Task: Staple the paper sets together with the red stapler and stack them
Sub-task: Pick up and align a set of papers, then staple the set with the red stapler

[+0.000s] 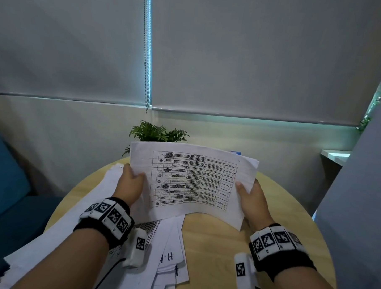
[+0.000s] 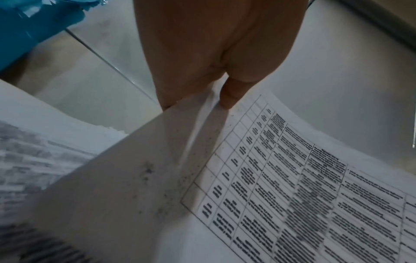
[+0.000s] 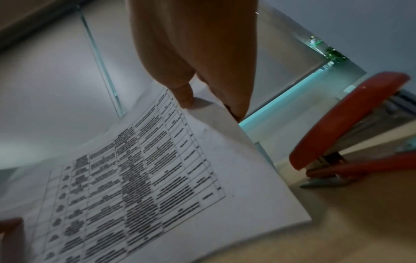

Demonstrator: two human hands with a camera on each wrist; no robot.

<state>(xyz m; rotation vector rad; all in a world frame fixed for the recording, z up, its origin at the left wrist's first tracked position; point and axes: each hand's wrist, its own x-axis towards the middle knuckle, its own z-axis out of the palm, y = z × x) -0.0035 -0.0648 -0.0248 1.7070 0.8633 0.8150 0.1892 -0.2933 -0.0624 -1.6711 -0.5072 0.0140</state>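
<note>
I hold the white printed paper set above the round wooden table, left hand and right hand pinching its edges; I'd square the sheets before reaching the red stapler beside it.

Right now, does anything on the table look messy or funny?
Yes. The loose papers on the round table lie fanned out crookedly, not stacked. The held paper set bows between the left hand and right hand.
</note>
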